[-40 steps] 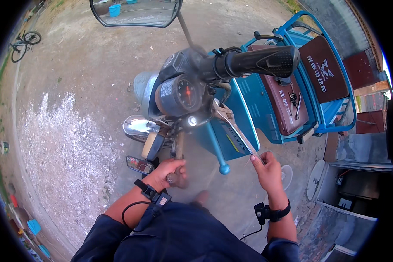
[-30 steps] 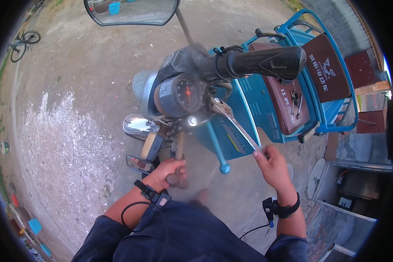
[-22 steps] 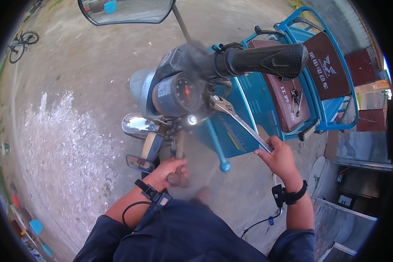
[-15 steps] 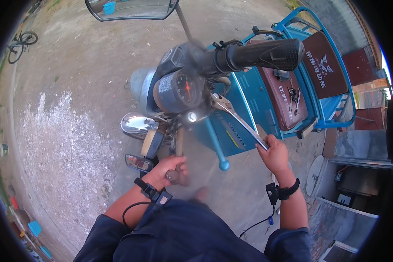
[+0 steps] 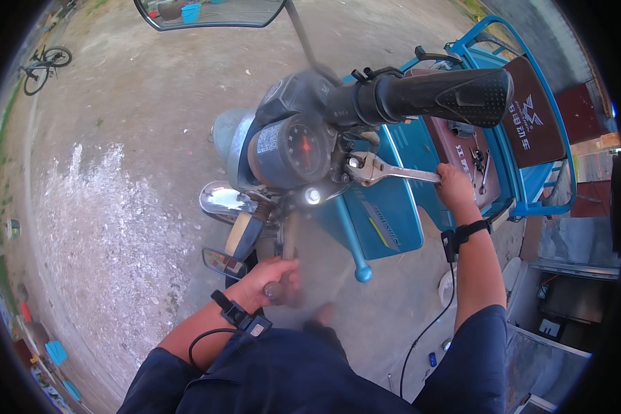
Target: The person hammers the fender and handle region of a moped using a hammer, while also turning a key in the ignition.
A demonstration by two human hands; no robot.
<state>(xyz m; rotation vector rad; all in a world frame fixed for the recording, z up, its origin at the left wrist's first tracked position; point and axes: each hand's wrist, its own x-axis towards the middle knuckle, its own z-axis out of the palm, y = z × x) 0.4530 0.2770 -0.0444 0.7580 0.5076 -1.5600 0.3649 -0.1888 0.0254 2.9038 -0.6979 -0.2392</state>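
My right hand (image 5: 457, 185) is closed round the handle end of a silver adjustable wrench (image 5: 403, 172). The wrench lies nearly level, its jaws on a fitting beside the round speedometer (image 5: 298, 150) of a blue electric tricycle. Lower down, my left hand (image 5: 272, 276) wraps a brownish bar with a rounded end (image 5: 273, 290), seemingly the tricycle's other handlebar grip; blur there hides detail. A black handlebar grip (image 5: 441, 95) juts to the right above the wrench. Below the wrench slants a blue lever with a ball end (image 5: 363, 274).
Several small tools (image 5: 481, 165) lie on the brown seat (image 5: 455, 141) at right, in front of a brown backrest (image 5: 531, 114). One mirror (image 5: 210, 14) stands at the top, another (image 5: 224, 262) near my left hand. A bicycle (image 5: 47, 67) lies far left.
My right hand has swung the wrench handle upward and to the right, from slanting down to nearly level. My left hand keeps its hold, and the whole view has shifted slightly.
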